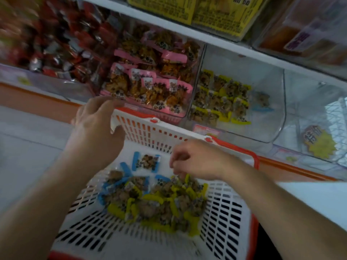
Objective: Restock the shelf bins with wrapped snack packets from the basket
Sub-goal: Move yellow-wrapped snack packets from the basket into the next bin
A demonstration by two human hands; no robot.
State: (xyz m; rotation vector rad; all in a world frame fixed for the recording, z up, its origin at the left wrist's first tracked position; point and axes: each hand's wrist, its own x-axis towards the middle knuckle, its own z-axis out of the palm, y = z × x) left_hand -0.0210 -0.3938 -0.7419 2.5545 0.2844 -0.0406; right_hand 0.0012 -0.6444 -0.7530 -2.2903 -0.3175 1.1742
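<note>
A white slotted basket (221, 212) with a red rim sits in front of me, holding several yellow-edged packets (155, 205) and blue-edged packets (146, 162). My left hand (95, 126) grips the basket's far left rim, thumb curled over the edge. My right hand (195, 160) hovers inside the basket with fingers curled down onto the yellow-edged packets; whether it holds one is hidden. On the shelf, a clear bin (262, 94) holds several yellow-edged packets (219, 96) at its left side, with one blue-edged packet (262, 102) to their right.
A bin of pink-edged packets (150, 79) stands left of the yellow bin. Red-wrapped snacks (56, 44) fill the far-left bin. A clear bin (319, 119) with a yellow price tag stands on the right. Yellow boxes (187, 10) sit on the shelf above.
</note>
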